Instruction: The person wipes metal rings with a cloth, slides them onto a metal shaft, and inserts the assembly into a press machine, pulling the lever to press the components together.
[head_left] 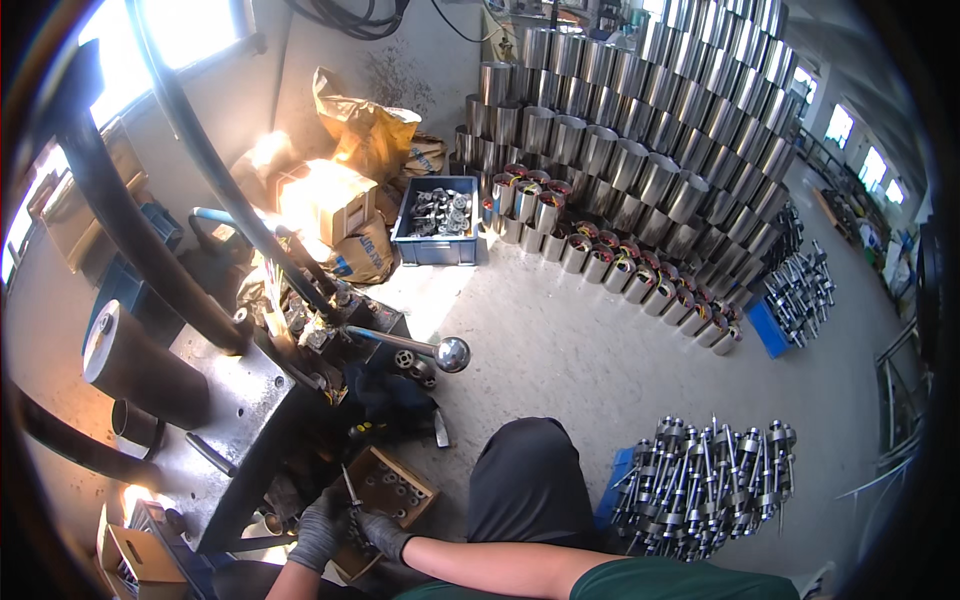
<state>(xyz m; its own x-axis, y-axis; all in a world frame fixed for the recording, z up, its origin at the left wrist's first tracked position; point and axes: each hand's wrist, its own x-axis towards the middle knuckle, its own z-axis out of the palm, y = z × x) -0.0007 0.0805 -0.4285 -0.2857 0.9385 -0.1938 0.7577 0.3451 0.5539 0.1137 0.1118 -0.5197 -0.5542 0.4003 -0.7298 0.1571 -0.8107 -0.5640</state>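
A small cardboard box (395, 492) of dark metal bushings is sitting on the floor at the foot of a dark steel press (245, 420), just beside the seated person's knee; both gloved hands are working at its near left corner. The left hand (318, 532) is curling around something small at the box's edge; the right hand (383, 533) is closing its fingers next to it, beneath a thin metal rod (350, 487) that is standing up between them; whether either hand actually has hold of a part, or of the rod, cannot be told at this size. The work appears to be at the picking stage, with a piece being drawn from the box; a next move would call for a firm pinch on one small part and a lift clear of the box wall. A ball-ended lever (448, 353) is jutting from the press above; a blue crate (437, 220) of fittings, stacked steel cylinders (640, 120) and a pile of rotor shafts (700, 485) are ringing the concrete floor. The fingertips are hidden in shadow; window glare is washing out the cartons at left.
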